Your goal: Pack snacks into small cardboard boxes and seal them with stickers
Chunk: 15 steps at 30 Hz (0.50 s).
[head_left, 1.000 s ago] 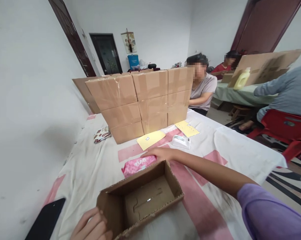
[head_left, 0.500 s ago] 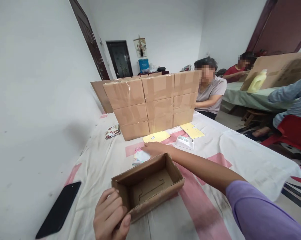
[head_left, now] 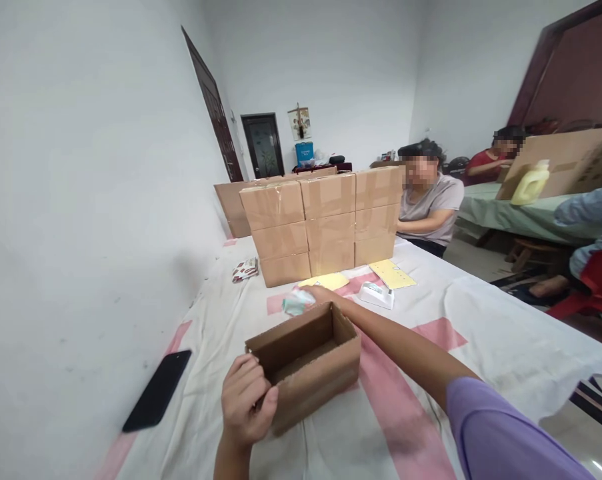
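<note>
An open cardboard box (head_left: 315, 387) stands on the cloth-covered table in front of me, and no item shows inside it. My left hand (head_left: 248, 400) grips its left end, fingers wrapped over the rim. Beyond the box's far side, my right hand (head_left: 318, 293) is at a small white and green packet (head_left: 297, 303), which is blurred and seems held. The box hides part of my right wrist. Just past that hand lies a yellow sheet (head_left: 333, 281).
Stacked closed cartons (head_left: 325, 227) rise behind. A white device (head_left: 377, 295) and another yellow card (head_left: 391, 273) lie right of my hand. A black phone (head_left: 158, 391) and a patterned packet (head_left: 245, 270) lie left. One person (head_left: 433, 207) sits beyond the cartons; others sit farther right.
The packet has shifted and lifted slightly with my right hand. My left hand still grips the box, which looks tipped a little differently. The whole view has moved.
</note>
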Motion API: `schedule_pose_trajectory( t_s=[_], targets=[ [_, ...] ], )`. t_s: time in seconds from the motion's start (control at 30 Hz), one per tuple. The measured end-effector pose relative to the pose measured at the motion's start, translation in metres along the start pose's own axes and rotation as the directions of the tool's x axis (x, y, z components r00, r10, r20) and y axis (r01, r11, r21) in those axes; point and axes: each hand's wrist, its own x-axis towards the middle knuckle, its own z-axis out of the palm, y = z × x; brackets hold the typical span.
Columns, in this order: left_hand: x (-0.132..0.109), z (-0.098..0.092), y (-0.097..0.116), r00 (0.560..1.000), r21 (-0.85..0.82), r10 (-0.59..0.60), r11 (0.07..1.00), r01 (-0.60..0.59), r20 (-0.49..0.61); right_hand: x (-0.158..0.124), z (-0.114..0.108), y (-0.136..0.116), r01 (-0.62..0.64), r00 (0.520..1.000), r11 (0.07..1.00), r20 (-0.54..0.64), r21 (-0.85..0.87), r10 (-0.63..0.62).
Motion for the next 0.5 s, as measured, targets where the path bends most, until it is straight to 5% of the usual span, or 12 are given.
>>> schedule_pose_trajectory(
  t_s=[0.1, 0.17, 0.27, 0.37, 0.5],
  targets=[
    [0.002, -0.002, 0.0, 0.994, 0.019, -0.024, 1.0, 0.022, 0.103, -0.002, -0.032, -0.003, -0.071, 0.993, 0.993, -0.09, 0.09, 0.079],
    [0.003, -0.003, 0.001, 0.984, 0.037, -0.047, 0.998, 0.042, 0.169, -0.004, -0.058, -0.016, -0.056, 0.974, 0.941, -0.189, 0.332, 0.125],
    [0.003, -0.001, 0.003, 0.977, 0.05, -0.071, 0.997, 0.062, 0.201, -0.011, -0.09, -0.055, 0.035, 0.952, 0.69, -0.234, 0.723, 0.197],
    [0.002, 0.005, 0.004, 0.98, 0.037, -0.079, 0.997, 0.073, 0.185, -0.025, -0.1, -0.099, -0.008, 0.988, 0.559, -0.079, 0.829, 0.133],
    [0.0, 0.011, 0.005, 0.991, 0.023, -0.073, 0.997, 0.07, 0.115, -0.045, -0.076, -0.132, -0.221, 0.96, 0.626, 0.278, 0.748, 0.006]
  ],
)
